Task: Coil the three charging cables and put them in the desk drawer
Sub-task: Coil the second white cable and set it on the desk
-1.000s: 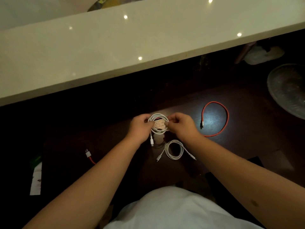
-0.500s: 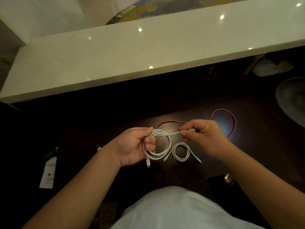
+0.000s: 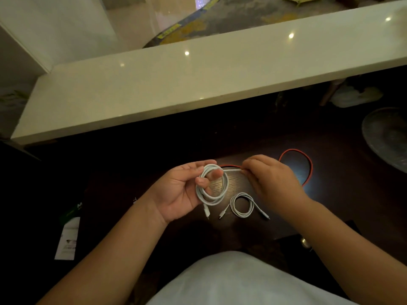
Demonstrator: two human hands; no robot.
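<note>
My left hand holds a white cable coil looped around its fingers, palm up, one plug dangling below. My right hand pinches the free end of that same white cable and draws it taut to the right. A second, smaller white coiled cable lies on the dark wooden desk just below my right hand. A red cable lies loose on the desk behind my right hand, partly hidden by it. No drawer is clearly visible.
A long white counter ledge runs above the desk. A round glass dish sits at the far right. A white paper tag lies at the left. A small metal knob shows at the desk's front edge.
The hands have drawn apart. My left hand turned palm up with the coil around its fingers, and my right hand pulled the cable's free end out to the right. The view tilted upward.
</note>
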